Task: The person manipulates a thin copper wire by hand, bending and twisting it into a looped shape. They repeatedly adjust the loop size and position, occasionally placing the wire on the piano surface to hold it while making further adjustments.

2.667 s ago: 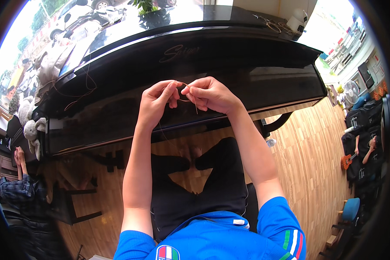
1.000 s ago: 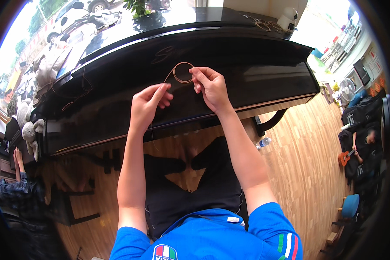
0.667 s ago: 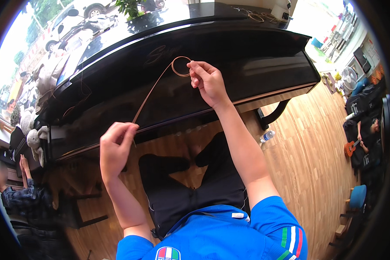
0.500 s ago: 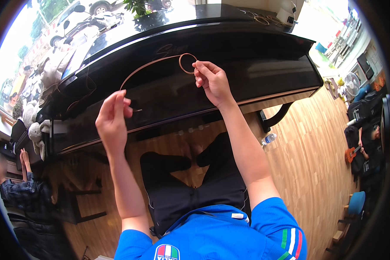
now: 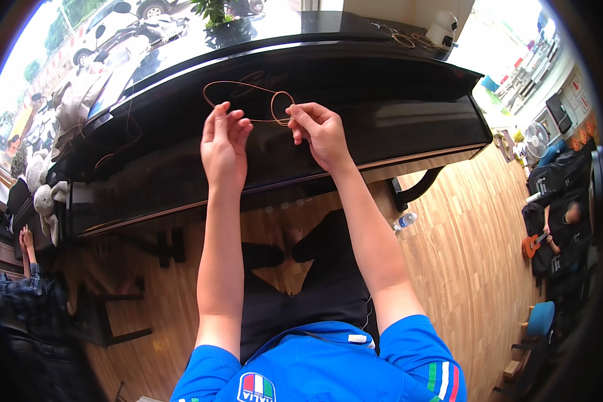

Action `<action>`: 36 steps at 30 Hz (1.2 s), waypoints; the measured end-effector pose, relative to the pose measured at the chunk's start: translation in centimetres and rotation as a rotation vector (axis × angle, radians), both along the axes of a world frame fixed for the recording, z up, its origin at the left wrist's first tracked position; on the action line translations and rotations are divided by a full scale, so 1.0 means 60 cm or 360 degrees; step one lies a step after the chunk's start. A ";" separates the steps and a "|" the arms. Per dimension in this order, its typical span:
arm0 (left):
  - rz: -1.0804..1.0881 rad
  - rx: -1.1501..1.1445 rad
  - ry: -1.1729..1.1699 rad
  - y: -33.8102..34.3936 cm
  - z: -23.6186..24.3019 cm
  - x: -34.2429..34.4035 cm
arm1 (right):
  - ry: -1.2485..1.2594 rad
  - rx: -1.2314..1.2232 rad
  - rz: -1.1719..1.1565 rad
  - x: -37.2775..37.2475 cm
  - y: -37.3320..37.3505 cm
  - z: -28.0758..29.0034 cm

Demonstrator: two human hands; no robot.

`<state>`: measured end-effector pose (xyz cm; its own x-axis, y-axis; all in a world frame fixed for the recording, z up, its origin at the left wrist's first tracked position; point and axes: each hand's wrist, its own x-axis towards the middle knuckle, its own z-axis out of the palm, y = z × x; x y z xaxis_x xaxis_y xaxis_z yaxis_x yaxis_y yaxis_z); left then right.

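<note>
our right hand [image 5: 323, 137] pinches the looped cord [image 5: 272, 107], seen against the piano [image 5: 395, 110] past its near edge; cord meets our left hand [image 5: 224, 144], whose grip we cannot tell.

cord [image 5: 238, 82]: partly hidden by left hand [image 5: 225, 144], grip unclear | coil [image 5: 273, 107]: partly covered by right hand [image 5: 323, 134] | plant [image 5: 214, 13]: cut off by top edge | blue shirt [image 5: 315, 372]: cut off by lower edge
</note>
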<state>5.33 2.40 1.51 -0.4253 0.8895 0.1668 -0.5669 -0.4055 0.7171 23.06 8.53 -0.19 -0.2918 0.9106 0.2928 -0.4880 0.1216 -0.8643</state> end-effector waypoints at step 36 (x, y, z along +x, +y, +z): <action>-0.0399 -0.0142 0.0520 -0.039 -0.022 0.077 | -0.0318 0.0185 -0.0429 -0.022 -0.013 -0.004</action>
